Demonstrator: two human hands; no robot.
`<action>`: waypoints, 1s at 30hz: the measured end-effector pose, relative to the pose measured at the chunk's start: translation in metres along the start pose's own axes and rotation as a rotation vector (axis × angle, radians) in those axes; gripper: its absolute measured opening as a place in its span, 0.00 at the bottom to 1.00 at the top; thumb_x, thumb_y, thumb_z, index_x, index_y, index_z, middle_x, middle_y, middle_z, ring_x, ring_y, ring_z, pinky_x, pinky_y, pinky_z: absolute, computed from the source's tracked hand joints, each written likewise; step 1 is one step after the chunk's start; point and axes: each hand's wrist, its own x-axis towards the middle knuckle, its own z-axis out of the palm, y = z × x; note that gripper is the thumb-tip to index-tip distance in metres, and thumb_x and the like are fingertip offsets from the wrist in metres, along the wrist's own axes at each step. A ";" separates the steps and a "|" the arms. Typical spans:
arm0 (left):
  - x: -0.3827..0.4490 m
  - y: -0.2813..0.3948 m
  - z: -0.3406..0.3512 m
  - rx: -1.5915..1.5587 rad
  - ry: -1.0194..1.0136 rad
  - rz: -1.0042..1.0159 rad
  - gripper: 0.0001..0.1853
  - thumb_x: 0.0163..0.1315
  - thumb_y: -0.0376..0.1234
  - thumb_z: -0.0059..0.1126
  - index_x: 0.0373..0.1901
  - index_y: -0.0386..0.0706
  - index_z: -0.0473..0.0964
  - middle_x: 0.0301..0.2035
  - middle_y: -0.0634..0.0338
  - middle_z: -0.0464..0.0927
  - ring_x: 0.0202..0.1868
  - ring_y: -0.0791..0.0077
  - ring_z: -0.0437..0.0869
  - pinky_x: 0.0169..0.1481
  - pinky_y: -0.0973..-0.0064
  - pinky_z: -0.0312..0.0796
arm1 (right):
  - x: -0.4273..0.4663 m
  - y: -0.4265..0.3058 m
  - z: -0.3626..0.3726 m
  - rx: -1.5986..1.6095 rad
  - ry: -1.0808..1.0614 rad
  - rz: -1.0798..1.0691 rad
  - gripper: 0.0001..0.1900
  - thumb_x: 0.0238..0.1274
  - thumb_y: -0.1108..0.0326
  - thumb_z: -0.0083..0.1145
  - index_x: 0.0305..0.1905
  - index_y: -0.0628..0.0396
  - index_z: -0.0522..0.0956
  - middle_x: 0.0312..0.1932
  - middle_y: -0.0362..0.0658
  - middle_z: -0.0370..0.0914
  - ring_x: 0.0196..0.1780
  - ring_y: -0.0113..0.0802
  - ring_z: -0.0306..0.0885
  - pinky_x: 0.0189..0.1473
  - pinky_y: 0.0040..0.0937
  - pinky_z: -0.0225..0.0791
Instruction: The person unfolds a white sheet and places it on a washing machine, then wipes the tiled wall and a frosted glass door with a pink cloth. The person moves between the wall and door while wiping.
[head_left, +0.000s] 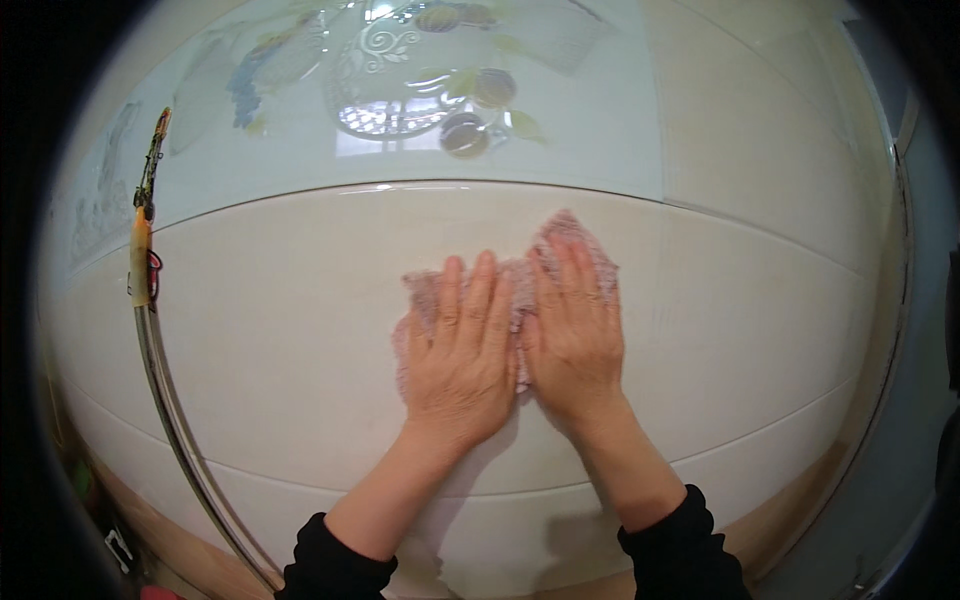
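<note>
A fluffy pink cloth (523, 279) lies bunched against a cream glossy tile wall (300, 337). My left hand (463, 360) presses flat on the cloth's left part, its fingers slightly apart and pointing up. Beside it, my right hand (576, 330) holds the right part against the tile, fingers close together. One corner of the cloth sticks up above the right fingertips, and folds show between the hands. The palms and the cloth under them are hidden. Both wrists come out of black sleeves.
Above runs a shiny decorated tile panel (390, 161) with fruit motifs. A thin grey hose or conduit (169, 420), with a tan sleeve (140, 259) and dark wrapped upper end, stands along the left. At the right, the tiles end beside a grey-blue surface (862, 480).
</note>
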 end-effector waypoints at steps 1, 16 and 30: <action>0.005 0.013 0.007 0.012 -0.007 0.018 0.25 0.55 0.32 0.52 0.57 0.35 0.68 0.62 0.50 0.64 0.66 0.51 0.61 0.64 0.56 0.57 | -0.006 0.016 -0.004 -0.018 0.003 0.021 0.26 0.53 0.64 0.52 0.60 0.54 0.71 0.66 0.46 0.62 0.70 0.40 0.57 0.66 0.49 0.51; 0.019 0.171 0.098 -0.169 -0.023 0.223 0.25 0.56 0.35 0.48 0.56 0.35 0.70 0.60 0.49 0.66 0.63 0.55 0.66 0.59 0.52 0.61 | -0.109 0.176 -0.054 -0.006 0.015 0.223 0.26 0.56 0.68 0.46 0.62 0.62 0.65 0.66 0.56 0.59 0.70 0.55 0.53 0.67 0.50 0.47; -0.111 0.146 0.049 -0.186 -0.280 0.360 0.20 0.57 0.34 0.47 0.51 0.35 0.73 0.60 0.52 0.67 0.60 0.60 0.70 0.58 0.58 0.63 | -0.229 0.081 -0.052 0.045 -0.166 0.153 0.24 0.55 0.70 0.45 0.55 0.77 0.66 0.59 0.71 0.59 0.63 0.71 0.57 0.59 0.64 0.53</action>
